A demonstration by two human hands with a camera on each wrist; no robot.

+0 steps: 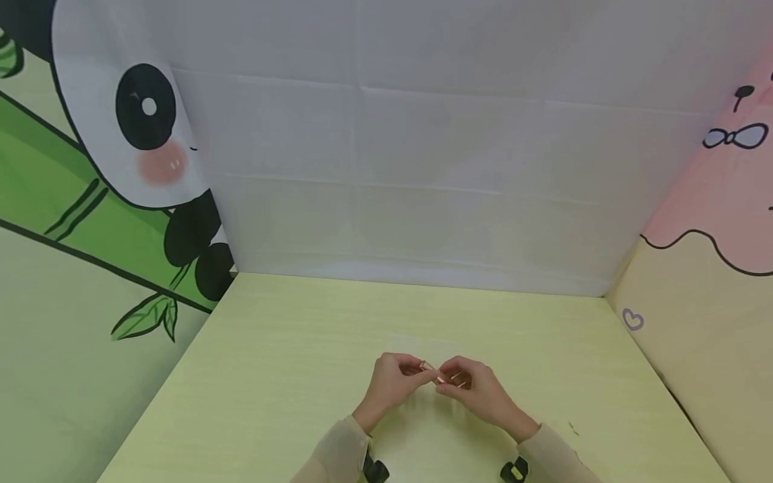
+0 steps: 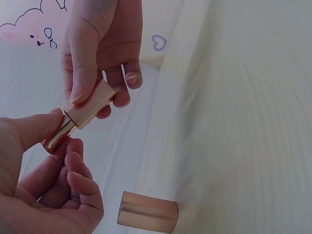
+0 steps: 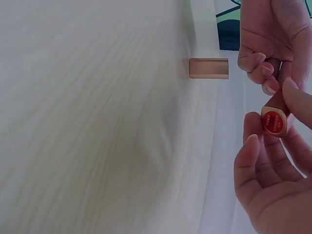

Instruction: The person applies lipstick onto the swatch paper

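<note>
A rose-gold lipstick (image 2: 91,104) is held between both hands, tilted above the table. My left hand (image 1: 395,382) pinches its narrower shiny end between thumb and fingertips, seen close in the left wrist view. The wider base is gripped by my right hand (image 1: 478,391), thumb on one side and fingers on the other. A round red label (image 3: 274,122) shows on the end of that base in the right wrist view. Near the hands, a rose-gold lipstick cap (image 2: 148,212) stands upright on the table, apart from the fingers; the head view does not show it.
The pale wood-grain table (image 1: 290,376) is bounded by a white back panel (image 1: 410,154). A panda-and-bamboo panel (image 1: 145,181) rises at the left, a pink cartoon panel (image 1: 718,201) at the right. A small dark mark (image 1: 574,428) is right of the right forearm.
</note>
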